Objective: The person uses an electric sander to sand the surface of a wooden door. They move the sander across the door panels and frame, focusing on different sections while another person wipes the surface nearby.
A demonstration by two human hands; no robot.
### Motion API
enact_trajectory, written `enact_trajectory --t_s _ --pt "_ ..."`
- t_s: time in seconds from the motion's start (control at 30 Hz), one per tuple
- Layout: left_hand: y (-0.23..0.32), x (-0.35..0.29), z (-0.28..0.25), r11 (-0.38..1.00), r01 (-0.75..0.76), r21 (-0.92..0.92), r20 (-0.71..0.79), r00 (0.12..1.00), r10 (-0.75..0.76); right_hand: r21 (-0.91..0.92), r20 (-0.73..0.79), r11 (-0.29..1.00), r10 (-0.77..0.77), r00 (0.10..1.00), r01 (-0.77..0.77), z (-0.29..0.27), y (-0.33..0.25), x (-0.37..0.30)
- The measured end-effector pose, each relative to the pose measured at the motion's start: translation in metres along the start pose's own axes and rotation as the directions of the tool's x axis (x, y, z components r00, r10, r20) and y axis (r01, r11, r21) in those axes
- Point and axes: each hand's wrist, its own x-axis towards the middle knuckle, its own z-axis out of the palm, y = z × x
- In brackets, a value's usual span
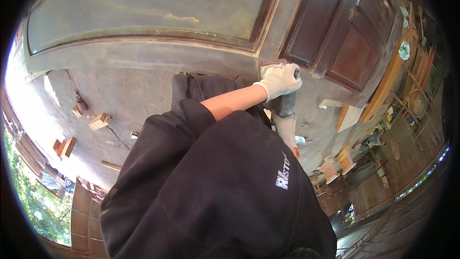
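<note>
My left hand (280, 78), in a white work glove, is closed with a dark knob showing at its fingers. Just below it is the dark grey body of a power tool (287, 104), shaped like an angle grinder. Behind that body my right hand (286, 128), also in a pale glove, is wrapped round the tool's rear, partly hidden by my dark sleeve. The tool's front end sits at the near edge of a large panelled wooden door (206, 52), by the corner between its panels. My left glove hides the exact contact.
Toward the right the door keeps dark glossy reddish-brown panels (357, 67); the left panel (143, 7) is dull and greyish. Wooden blocks (99, 121) and a corded tool (80, 101) lie on the concrete floor at left. Long timber (383, 86) lies beyond the door's right end.
</note>
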Motion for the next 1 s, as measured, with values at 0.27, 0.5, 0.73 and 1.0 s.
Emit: enact_trajectory --t_s 0.27,0.5,0.73,1.0 --pt "0.037 0.048 -0.059 0.993 -0.119 -0.021 -0.133 0.984 0.116 0.199 -0.084 0.972 -0.108 0.991 0.123 -0.011 -0.044 0.069" --pt "-0.011 0.012 -0.102 0.991 -0.119 -0.062 -0.36 0.929 0.089 -0.095 -0.035 0.912 -0.403 0.915 0.398 -0.007 -0.096 0.056" --pt "-0.141 -0.121 -0.149 0.852 -0.181 -0.49 -0.621 0.759 -0.196 -0.135 0.303 0.638 -0.702 0.645 0.758 0.035 -0.169 0.007" --pt "-0.16 -0.15 -0.168 0.86 -0.337 -0.383 -0.797 0.591 -0.123 -0.028 0.346 0.502 -0.806 0.48 0.864 0.061 -0.182 0.009"
